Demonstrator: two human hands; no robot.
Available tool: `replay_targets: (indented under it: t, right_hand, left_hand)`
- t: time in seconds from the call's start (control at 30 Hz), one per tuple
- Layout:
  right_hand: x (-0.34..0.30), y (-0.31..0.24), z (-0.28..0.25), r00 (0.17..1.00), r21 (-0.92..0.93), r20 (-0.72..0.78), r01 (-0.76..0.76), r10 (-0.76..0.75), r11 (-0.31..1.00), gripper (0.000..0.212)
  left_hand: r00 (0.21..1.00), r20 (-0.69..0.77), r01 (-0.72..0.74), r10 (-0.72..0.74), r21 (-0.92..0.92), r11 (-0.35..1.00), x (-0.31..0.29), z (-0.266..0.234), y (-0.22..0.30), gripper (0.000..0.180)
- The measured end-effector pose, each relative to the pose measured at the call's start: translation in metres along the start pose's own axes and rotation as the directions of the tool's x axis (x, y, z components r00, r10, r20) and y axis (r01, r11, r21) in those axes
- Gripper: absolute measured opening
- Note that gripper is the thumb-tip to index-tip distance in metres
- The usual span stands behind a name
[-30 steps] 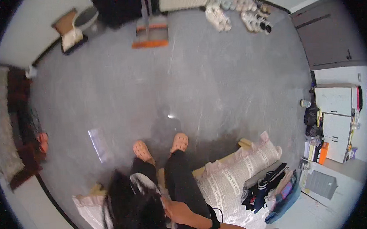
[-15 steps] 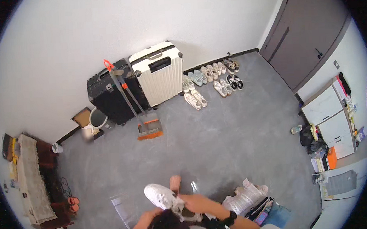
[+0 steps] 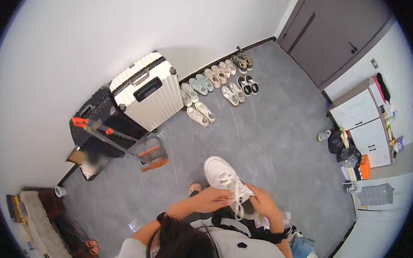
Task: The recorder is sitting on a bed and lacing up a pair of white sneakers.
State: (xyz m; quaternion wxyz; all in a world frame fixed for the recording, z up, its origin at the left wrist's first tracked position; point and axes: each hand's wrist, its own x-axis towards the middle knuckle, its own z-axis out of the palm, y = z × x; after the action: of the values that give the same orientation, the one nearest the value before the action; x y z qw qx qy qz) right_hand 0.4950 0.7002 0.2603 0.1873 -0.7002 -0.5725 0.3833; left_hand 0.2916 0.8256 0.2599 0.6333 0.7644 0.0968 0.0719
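Observation:
A white lace-up sneaker is held up in front of my body, its toe pointing away and slightly left. My left hand is closed at the left side of its opening, by the laces. From the right, my right hand grips the shoe near its heel and collar. A white shoelace hangs in a loop between my hands. Exactly what my left fingertips pinch is too small to make out. Below the shoe, my foot in a pinkish slipper shows on the grey floor.
Several pairs of shoes line the far wall beside a white suitcase and a black suitcase. A broom and dustpan stand before them. Cabinets, bags and an orange box are at right. Folded jeans lie near my right arm.
The sneaker has moved right and up in the view, and its laces now show. My left hand has come up to its side. The whole view has turned and shifted.

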Motion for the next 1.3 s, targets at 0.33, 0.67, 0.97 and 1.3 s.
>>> replay_targets:
  t: [0.33,0.67,0.97,1.3]
  right_hand:
    - [0.130,0.124,-0.107,0.924,-0.022,-0.373,-0.105,0.089,0.994,0.043]
    - [0.251,0.182,-0.216,0.885,0.092,-0.321,-0.324,0.336,0.942,0.043]
    - [0.406,0.189,-0.299,0.934,-0.021,-0.249,-0.268,0.254,0.963,0.046]
    - [0.579,0.225,-0.316,0.931,0.065,-0.261,-0.247,0.255,0.967,0.048]
  left_hand:
    - [0.980,0.199,0.147,-0.025,-0.630,0.763,0.239,-0.106,0.066,0.021]
    - [0.837,-0.438,-0.106,-0.329,-0.719,0.687,0.349,-0.226,0.016,0.018]
    - [0.619,-0.517,0.414,-0.591,-0.425,0.805,0.440,-0.332,-0.140,0.025]
    - [0.811,-0.468,0.406,-0.351,0.019,0.913,0.574,-0.336,-0.197,0.054]
